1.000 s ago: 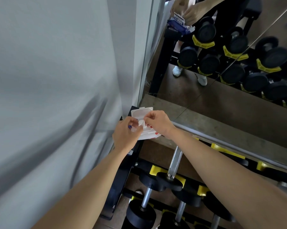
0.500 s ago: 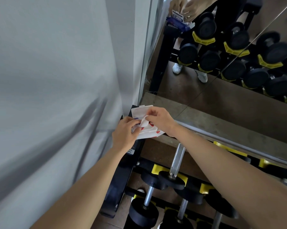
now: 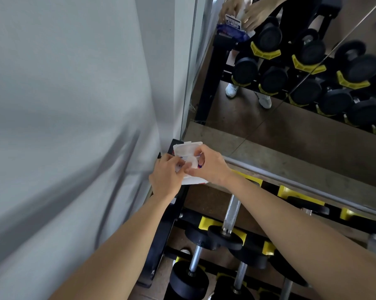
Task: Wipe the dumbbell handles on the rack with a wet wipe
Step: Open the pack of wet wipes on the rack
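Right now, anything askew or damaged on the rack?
Nothing stands out. The dumbbells sit in their yellow cradles on the rack. The wipe pack, lid flipped open, is at the rack's top corner, gripped by the left hand and right hand.

Most of the wipe pack (image 3: 187, 149) is lost to me behind the left hand (image 3: 166, 179) and right hand (image 3: 212, 167) gripping it. I cannot tell whether a wipe is coming out between the fingers, and its print is too small to read. The lowest dumbbells (image 3: 188, 280) run off the bottom edge, the right forearm hides part of the rack (image 3: 161, 245), and the wall (image 3: 74, 148) is smeared.
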The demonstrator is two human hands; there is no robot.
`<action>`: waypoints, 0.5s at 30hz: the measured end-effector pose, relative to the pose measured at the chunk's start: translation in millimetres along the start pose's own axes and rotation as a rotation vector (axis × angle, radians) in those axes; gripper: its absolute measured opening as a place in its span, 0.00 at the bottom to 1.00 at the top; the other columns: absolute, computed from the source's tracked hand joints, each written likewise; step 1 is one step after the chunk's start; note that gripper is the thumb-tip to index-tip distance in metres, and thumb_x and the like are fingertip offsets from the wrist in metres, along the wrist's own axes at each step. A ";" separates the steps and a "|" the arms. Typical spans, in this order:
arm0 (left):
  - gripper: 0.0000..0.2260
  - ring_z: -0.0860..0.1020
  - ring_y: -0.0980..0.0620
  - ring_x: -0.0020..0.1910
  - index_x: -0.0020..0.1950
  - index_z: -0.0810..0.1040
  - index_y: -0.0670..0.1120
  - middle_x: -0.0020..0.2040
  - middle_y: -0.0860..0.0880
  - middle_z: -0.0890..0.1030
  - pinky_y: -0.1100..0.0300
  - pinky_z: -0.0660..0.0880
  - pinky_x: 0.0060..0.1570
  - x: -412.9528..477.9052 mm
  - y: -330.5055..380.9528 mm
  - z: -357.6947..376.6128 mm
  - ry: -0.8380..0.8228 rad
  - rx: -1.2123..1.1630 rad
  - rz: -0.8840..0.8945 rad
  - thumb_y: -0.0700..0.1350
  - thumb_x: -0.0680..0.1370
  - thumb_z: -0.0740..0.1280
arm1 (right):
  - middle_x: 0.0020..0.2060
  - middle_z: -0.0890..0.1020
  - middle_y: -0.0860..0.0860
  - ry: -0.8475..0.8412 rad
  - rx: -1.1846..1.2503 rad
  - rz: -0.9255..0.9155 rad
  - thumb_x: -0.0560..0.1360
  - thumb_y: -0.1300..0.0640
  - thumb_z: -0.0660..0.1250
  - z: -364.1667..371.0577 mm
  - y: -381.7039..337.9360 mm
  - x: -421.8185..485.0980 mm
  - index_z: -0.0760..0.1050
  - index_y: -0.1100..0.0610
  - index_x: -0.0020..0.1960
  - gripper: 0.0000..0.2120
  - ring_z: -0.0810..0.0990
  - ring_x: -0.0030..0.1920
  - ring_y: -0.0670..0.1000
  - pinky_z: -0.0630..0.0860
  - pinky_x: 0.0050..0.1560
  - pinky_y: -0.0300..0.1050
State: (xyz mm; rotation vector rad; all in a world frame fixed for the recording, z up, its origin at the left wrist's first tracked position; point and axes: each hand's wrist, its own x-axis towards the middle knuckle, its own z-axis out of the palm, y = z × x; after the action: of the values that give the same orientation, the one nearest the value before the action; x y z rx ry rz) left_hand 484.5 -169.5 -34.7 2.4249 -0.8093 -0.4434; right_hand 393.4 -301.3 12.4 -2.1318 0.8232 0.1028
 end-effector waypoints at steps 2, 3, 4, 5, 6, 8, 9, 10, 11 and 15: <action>0.13 0.74 0.52 0.51 0.50 0.81 0.53 0.51 0.55 0.76 0.57 0.70 0.39 3.2 -0.1 -1.0 -0.004 0.007 -0.001 0.61 0.79 0.67 | 0.44 0.77 0.46 0.006 -0.040 0.021 0.73 0.59 0.75 1.7 3.4 2.6 0.73 0.51 0.55 0.15 0.77 0.45 0.50 0.73 0.41 0.39; 0.11 0.74 0.52 0.50 0.50 0.81 0.52 0.51 0.54 0.76 0.57 0.69 0.39 4.7 -0.6 -1.4 -0.005 0.012 -0.001 0.59 0.79 0.67 | 0.44 0.77 0.48 0.024 -0.015 0.041 0.73 0.65 0.71 0.8 5.6 3.0 0.74 0.52 0.54 0.14 0.77 0.46 0.52 0.74 0.40 0.39; 0.10 0.75 0.51 0.50 0.50 0.80 0.50 0.50 0.53 0.77 0.58 0.68 0.38 5.6 -1.4 -1.5 -0.005 0.018 0.001 0.57 0.80 0.68 | 0.44 0.78 0.49 0.051 0.039 0.070 0.73 0.69 0.69 -1.3 7.3 2.1 0.76 0.52 0.53 0.15 0.78 0.46 0.52 0.76 0.38 0.39; 0.10 0.75 0.51 0.50 0.51 0.80 0.49 0.50 0.52 0.77 0.58 0.67 0.38 6.2 -2.3 -1.5 -0.003 0.024 0.004 0.55 0.80 0.68 | 0.44 0.78 0.50 0.080 0.101 0.105 0.73 0.71 0.67 -3.9 9.0 1.1 0.78 0.53 0.52 0.15 0.78 0.45 0.51 0.78 0.34 0.38; 0.10 0.76 0.51 0.49 0.51 0.79 0.48 0.50 0.52 0.77 0.58 0.66 0.38 6.1 -3.0 -2.1 0.002 0.027 0.010 0.54 0.80 0.68 | 0.44 0.79 0.51 0.106 0.154 0.137 0.74 0.71 0.67 -7.3 10.0 -0.6 0.79 0.53 0.50 0.14 0.79 0.44 0.50 0.78 0.32 0.36; 0.10 0.76 0.52 0.49 0.52 0.79 0.48 0.51 0.52 0.78 0.60 0.66 0.38 4.7 -4.1 -2.2 0.010 0.031 0.033 0.54 0.81 0.67 | 0.43 0.82 0.53 0.149 0.253 0.201 0.75 0.70 0.67 -12.5 10.6 -1.8 0.81 0.55 0.47 0.12 0.81 0.42 0.50 0.79 0.32 0.35; 0.10 0.76 0.52 0.49 0.52 0.79 0.48 0.52 0.51 0.78 0.60 0.67 0.38 3.8 -4.7 -2.2 0.009 0.035 0.043 0.54 0.81 0.67 | 0.43 0.83 0.54 0.167 0.318 0.242 0.76 0.70 0.67 -13.8 11.0 -0.7 0.82 0.55 0.45 0.11 0.82 0.42 0.51 0.81 0.35 0.37; 0.10 0.76 0.53 0.49 0.53 0.79 0.48 0.53 0.51 0.78 0.60 0.67 0.38 3.4 -4.5 -2.3 0.005 0.040 0.049 0.54 0.81 0.67 | 0.44 0.84 0.55 0.183 0.392 0.288 0.76 0.69 0.68 -14.9 10.5 0.5 0.82 0.55 0.44 0.10 0.83 0.43 0.52 0.83 0.39 0.40; 0.10 0.76 0.53 0.49 0.53 0.78 0.48 0.54 0.51 0.78 0.60 0.67 0.39 3.2 -4.1 -2.7 -0.001 0.045 0.051 0.54 0.82 0.66 | 0.44 0.84 0.56 0.190 0.469 0.329 0.76 0.69 0.67 -15.7 9.6 2.3 0.82 0.57 0.44 0.10 0.83 0.43 0.53 0.83 0.41 0.43; 0.08 0.75 0.54 0.50 0.54 0.78 0.49 0.54 0.53 0.77 0.62 0.63 0.37 1.5 -2.8 -5.7 -0.022 0.059 0.071 0.52 0.82 0.67 | 0.41 0.79 0.60 0.110 0.844 0.393 0.74 0.74 0.60 -25.9 -4.3 4.4 0.81 0.64 0.49 0.13 0.73 0.34 0.53 0.75 0.33 0.43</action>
State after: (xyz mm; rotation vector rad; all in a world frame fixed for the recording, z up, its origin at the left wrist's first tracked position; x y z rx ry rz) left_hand 489.5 -166.4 -31.9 2.4403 -0.9271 -0.4245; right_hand 394.2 -320.6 30.8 -1.1817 1.0993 -0.1413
